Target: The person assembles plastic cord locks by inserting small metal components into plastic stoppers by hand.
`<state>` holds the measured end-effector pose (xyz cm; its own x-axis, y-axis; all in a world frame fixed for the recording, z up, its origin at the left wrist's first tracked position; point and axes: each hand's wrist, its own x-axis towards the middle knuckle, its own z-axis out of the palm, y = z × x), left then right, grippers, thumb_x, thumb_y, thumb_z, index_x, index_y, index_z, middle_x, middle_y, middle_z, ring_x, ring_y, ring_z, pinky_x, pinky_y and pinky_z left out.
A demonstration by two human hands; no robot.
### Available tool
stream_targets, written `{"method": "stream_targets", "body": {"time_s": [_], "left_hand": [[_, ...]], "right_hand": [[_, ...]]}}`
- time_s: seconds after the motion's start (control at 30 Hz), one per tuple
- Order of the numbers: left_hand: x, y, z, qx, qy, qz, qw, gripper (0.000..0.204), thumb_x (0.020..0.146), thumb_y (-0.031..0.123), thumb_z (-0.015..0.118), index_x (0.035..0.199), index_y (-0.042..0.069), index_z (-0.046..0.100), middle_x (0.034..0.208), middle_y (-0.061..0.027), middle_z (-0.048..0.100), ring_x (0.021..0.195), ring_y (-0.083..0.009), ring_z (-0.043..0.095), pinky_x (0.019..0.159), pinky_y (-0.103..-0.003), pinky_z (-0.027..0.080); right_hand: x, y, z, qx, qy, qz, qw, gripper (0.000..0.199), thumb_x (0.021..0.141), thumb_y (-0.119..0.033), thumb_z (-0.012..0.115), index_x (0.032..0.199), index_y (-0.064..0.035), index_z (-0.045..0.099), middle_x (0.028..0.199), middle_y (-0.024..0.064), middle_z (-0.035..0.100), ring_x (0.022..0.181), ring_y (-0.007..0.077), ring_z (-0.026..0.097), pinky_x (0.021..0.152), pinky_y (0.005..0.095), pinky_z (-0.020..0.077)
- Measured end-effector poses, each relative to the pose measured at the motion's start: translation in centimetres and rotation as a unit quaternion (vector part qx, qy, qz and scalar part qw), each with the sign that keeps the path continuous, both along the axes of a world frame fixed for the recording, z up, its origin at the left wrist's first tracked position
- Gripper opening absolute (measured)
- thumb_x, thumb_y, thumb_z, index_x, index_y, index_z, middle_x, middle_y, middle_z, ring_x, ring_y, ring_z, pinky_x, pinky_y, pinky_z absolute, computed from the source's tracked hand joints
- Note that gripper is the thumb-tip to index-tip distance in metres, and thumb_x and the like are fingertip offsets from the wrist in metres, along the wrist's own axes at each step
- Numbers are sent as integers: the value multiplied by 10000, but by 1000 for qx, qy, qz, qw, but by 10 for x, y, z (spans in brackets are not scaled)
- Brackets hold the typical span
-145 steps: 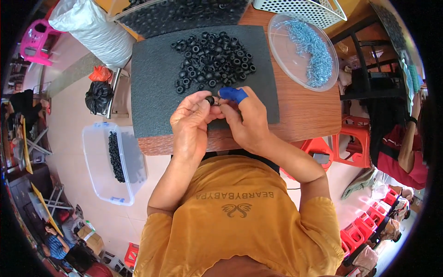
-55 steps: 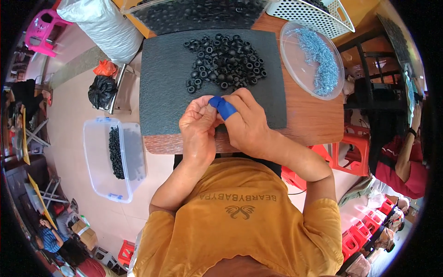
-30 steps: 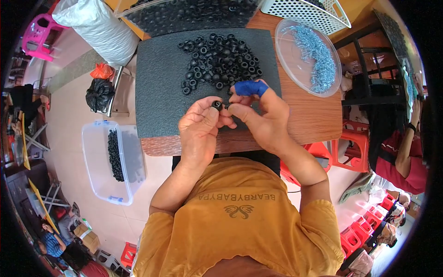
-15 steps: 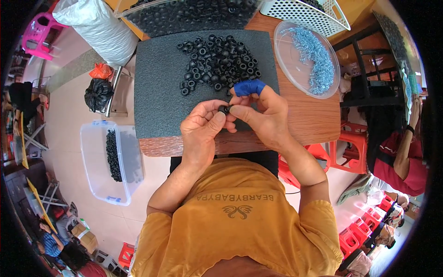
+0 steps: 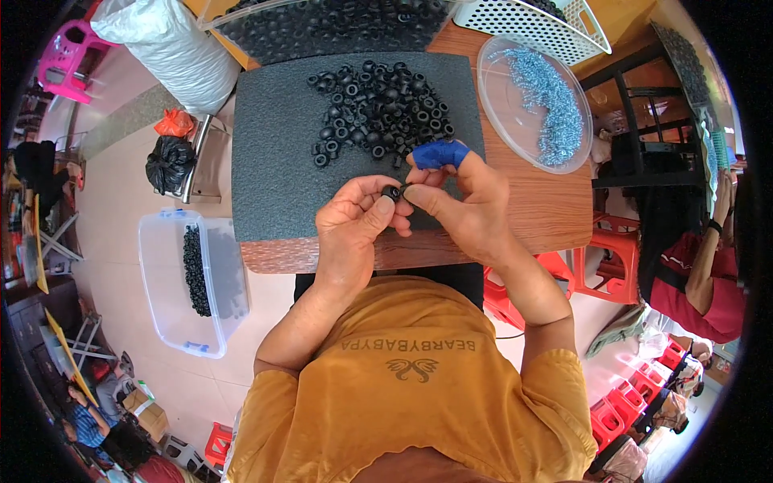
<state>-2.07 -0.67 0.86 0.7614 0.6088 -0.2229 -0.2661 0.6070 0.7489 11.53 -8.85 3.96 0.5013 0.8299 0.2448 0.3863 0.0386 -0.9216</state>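
Note:
My left hand pinches a small black rubber ring between thumb and fingers above the near part of the dark foam mat. My right hand, with a blue cover on its index finger, meets the left hand at the ring and holds something small against it; what it is I cannot tell. A pile of black rubber rings lies on the mat just beyond both hands.
A clear round dish of small silvery-blue metal pieces sits on the wooden table at the right. A clear tray of black rings and a white basket stand behind. A clear bin is on the floor at left. Another person sits at right.
Both hands have stayed together over the mat's near edge, shifting slightly right and toward the pile; the blue-covered finger rose above the ring between the fingertips.

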Motion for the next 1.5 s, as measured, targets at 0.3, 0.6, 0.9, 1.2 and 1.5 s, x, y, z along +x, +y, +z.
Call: {"method": "stream_targets", "body": {"time_s": [0.3, 0.6, 0.9, 1.2, 1.5], "left_hand": [[-1, -3, 0, 43, 17, 13, 999, 178, 891, 53, 566, 1051, -28, 560, 864, -90, 629, 722, -121, 595, 666, -246, 513], [-3, -6, -4, 71, 10, 21, 997, 191, 896, 56, 573, 1067, -28, 555, 918, -66, 610, 785, -100, 582, 679, -225, 502], [0, -5, -6, 34, 21, 3, 999, 195, 891, 48, 571, 1064, -41, 557, 883, -93, 618, 727, -117, 587, 644, -240, 507], [2, -6, -7, -12, 4, 4, 1000, 178, 885, 39, 570, 1041, -47, 569, 854, -110, 635, 689, -137, 598, 614, -251, 516], [1, -8, -3, -23, 18, 9, 1000, 166, 883, 33, 574, 1032, -40, 574, 830, -102, 640, 663, -125, 596, 606, -245, 516]], "right_hand": [[-3, -1, 3, -42, -19, -7, 999, 284, 728, 27, 701, 995, -12, 612, 833, 38, 612, 733, 93, 551, 675, 241, 452], [-7, -1, -1, -29, 21, 0, 999, 300, 725, 40, 699, 1005, 1, 600, 815, 46, 626, 733, 97, 566, 682, 244, 458], [-11, -4, -17, 18, 203, 9, 979, 289, 773, 101, 638, 1041, 29, 557, 867, 100, 618, 742, 141, 603, 679, 261, 503], [-13, -7, -16, 18, -100, -32, 994, 267, 757, 84, 643, 1006, 12, 579, 870, 100, 625, 742, 163, 583, 657, 271, 484], [-13, -6, -18, 113, -264, -44, 957, 298, 675, 50, 658, 965, 15, 596, 839, 119, 613, 737, 293, 568, 644, 352, 458]]}}
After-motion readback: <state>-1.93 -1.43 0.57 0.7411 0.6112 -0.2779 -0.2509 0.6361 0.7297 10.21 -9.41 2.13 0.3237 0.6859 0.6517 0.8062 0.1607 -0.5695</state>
